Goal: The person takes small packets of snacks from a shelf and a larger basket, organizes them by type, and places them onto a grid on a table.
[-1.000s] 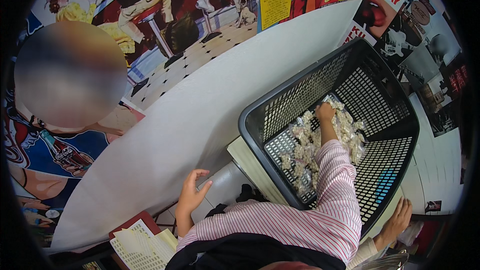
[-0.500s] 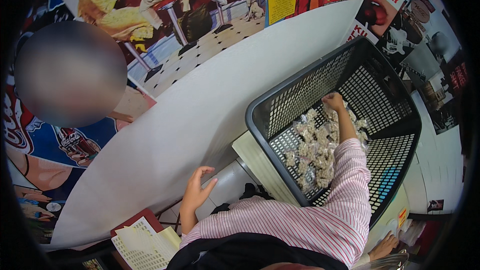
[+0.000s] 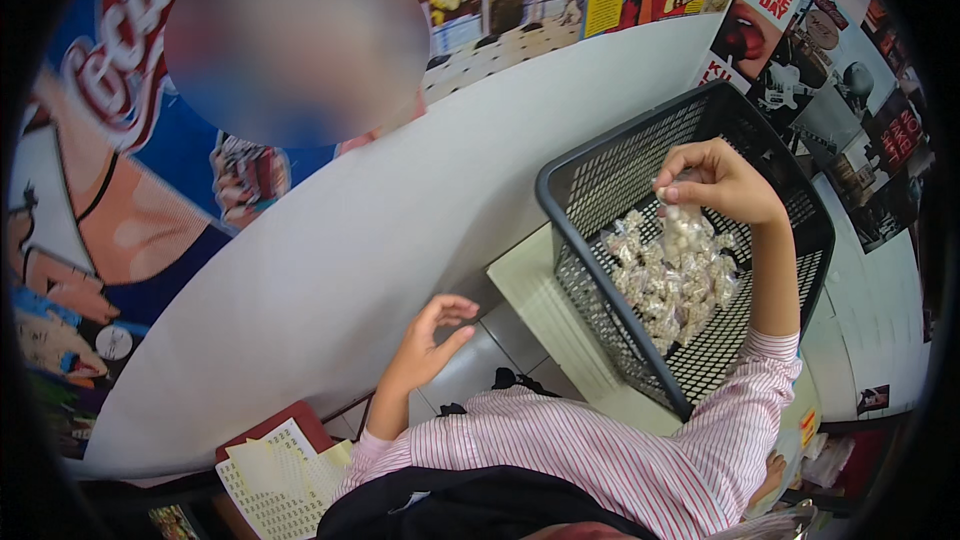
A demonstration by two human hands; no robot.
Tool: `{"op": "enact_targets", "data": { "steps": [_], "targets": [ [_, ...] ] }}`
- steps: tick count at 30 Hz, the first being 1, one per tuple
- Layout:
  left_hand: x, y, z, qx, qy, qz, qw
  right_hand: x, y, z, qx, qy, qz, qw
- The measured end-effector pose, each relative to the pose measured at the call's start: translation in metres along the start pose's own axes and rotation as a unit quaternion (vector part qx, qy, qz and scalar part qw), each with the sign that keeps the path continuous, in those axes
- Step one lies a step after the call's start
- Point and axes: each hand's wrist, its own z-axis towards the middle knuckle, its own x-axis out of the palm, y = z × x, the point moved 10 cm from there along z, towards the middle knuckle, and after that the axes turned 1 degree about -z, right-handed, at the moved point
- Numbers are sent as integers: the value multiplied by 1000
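Above a black mesh basket (image 3: 562,172), my right hand (image 3: 728,182) pinches the top of a small clear plastic bag (image 3: 684,232) between thumb and fingers. Pale, roundish pieces fill the bag; what they are I cannot make out. Beneath it, several similar clear bags (image 3: 660,300) lie heaped on the basket's floor. My left hand (image 3: 432,345) hovers left of the basket, fingers apart and curved, touching nothing.
The basket stands on a cream tabletop (image 3: 530,285) beside a white curved wall (image 3: 330,270) covered higher up with posters. Printed paper sheets (image 3: 275,485) lie by a dark red surface (image 3: 305,420) at lower left. Another person's hand (image 3: 768,480) shows at lower right.
My right hand has come up from the heap inside the basket, lifting one bag. My left hand stays open in the air. The view has shifted somewhat.
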Motion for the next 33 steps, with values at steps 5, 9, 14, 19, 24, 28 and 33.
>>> {"op": "enact_targets", "data": {
  "steps": [5,9,14,19,24,28,33],
  "targets": [
    [10,-52,-9,56,46,-164,984,118,71,19,-133,3,-44,990],
    [3,-69,-30,77,16,-211,974,196,68,36,-147,26,24,988],
    [-36,-56,-71,73,-31,-159,984,258,77,50,-108,106,36,988],
    [-86,-55,-122,111,-158,-140,971,273,168,42,-341,5,-92,935],
    [-119,-56,-163,124,-225,-161,953,305,210,39,-403,26,-113,908],
    [-139,-58,-189,120,-289,-96,945,344,187,50,-376,65,-99,919],
    [-155,-66,-207,87,-356,109,924,384,107,66,-211,114,149,959]
  ]
}}
